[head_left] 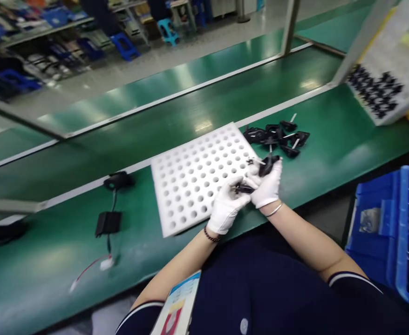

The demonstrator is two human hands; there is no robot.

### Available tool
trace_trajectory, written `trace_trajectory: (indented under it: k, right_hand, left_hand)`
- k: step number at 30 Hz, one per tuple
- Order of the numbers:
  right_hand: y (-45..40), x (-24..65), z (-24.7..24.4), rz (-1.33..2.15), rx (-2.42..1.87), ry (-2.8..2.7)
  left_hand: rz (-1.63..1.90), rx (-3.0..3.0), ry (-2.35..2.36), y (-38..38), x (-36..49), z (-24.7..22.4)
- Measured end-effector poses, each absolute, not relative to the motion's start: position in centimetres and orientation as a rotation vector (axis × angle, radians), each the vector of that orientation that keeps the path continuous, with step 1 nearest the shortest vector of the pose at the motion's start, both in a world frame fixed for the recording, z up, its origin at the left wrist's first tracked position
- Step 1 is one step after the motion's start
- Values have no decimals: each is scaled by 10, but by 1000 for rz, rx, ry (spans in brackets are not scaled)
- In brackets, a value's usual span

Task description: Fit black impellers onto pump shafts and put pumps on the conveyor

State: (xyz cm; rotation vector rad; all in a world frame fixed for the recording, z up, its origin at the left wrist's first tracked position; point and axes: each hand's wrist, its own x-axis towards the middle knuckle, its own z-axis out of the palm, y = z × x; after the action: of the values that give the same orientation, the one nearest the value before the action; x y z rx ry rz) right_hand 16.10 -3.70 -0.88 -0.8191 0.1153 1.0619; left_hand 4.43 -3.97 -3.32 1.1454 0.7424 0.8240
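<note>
Both of my hands wear white gloves and meet over the right front corner of a white foam tray (204,174) full of round holes. My left hand (226,204) pinches a small dark part (243,188), whose exact kind I cannot make out. In my right hand (269,188) is a black plastic part (269,165) with a thin white strip or cable end, held by curled fingers. Just beyond the right hand lies a loose pile of similar black parts (276,135), several with white strips sticking out.
On the green bench at left, a black device (108,223) trails a cable with a white connector (106,264). A white board with black pieces (375,90) leans at right. A blue bin (402,232) stands beside the bench. Metal posts (290,28) rise behind.
</note>
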Motion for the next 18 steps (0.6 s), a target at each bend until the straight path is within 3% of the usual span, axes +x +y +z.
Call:
trace_trajectory:
  k: [10, 14, 18]
  right_hand:
    - [-42, 158, 5, 1333, -555, -3]
    - [-48, 156, -1, 1291, -658, -205]
    - [-58, 158, -2, 1119, -850, -521]
  left_hand:
    - [863, 460, 472, -26, 26, -24]
    - [826, 622, 514, -21, 14, -20]
    - [867, 1181, 778, -19, 5, -26]
